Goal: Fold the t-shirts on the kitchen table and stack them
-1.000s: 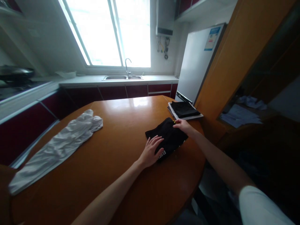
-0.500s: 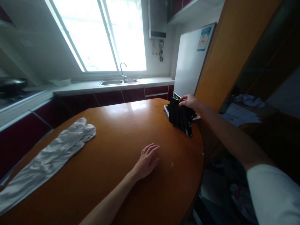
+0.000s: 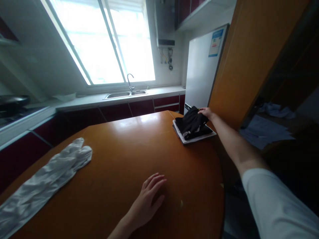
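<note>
My right hand (image 3: 205,113) reaches to the far right of the wooden table (image 3: 129,149) and pinches the edge of a black cloth (image 3: 190,121) with white lettering, perhaps a garment. Beneath that cloth lies a flat stack with a white top (image 3: 196,138); its kind is partly hidden. My left hand (image 3: 148,199) rests near the table's front, fingers stretched out, holding nothing. On the left side a long crumpled white cloth (image 3: 52,179) lies across the tabletop, apart from both hands.
Behind the table run a counter with a sink (image 3: 124,95) and a window above. A white fridge (image 3: 201,66) stands at the back right beside a wooden panel (image 3: 231,73). Papers (image 3: 264,131) lie on a surface further right. A dark pan (image 3: 13,100) sits far left.
My right hand has shifted slightly right with its grip on the black cloth. The cloth's hanging corner now lies on the stack, lettering showing. The view has tilted a little.
</note>
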A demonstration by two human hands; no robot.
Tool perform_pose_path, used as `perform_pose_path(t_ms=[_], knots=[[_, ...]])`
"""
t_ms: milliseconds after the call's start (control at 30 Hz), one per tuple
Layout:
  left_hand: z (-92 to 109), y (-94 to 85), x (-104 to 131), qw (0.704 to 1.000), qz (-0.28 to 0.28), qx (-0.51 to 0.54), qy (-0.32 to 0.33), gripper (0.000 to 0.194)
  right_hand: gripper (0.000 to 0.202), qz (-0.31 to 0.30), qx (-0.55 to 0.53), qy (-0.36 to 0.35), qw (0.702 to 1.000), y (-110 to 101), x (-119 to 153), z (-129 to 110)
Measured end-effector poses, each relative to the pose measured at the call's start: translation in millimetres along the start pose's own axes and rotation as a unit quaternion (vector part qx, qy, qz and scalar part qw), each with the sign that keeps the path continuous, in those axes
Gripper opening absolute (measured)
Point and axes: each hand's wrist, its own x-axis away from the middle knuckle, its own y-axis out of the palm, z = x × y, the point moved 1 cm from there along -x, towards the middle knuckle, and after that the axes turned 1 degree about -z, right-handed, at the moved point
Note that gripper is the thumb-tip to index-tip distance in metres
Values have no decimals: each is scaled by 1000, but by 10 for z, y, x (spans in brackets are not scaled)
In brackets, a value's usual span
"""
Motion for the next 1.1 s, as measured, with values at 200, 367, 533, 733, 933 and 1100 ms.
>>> perform_pose_path(t_ms=[200, 367, 533, 733, 933, 1100], knots=[[-32, 23, 3, 1000, -16, -14, -12, 50, 23, -14, 7, 35, 999, -29, -262, 596], [-51, 32, -4, 999, -32, -27, 0, 50, 25, -23, 24, 38, 999, -103, -494, 695], [-67, 39, 10, 998, -42, -35, 5, 51, 22, -44, 61, 58, 995, -89, -488, 799], [-69, 60, 11, 998, -48, -46, 10, 52, 41, -155, 87, 65, 982, -243, -395, 772], [-81, 78, 30, 996, -43, -65, 34, 53, 68, -172, 162, 18, 971, -237, -358, 615], [-65, 64, 25, 995, -51, -77, 44, 48, 56, -120, 274, -41, 953, -113, -367, 506]])
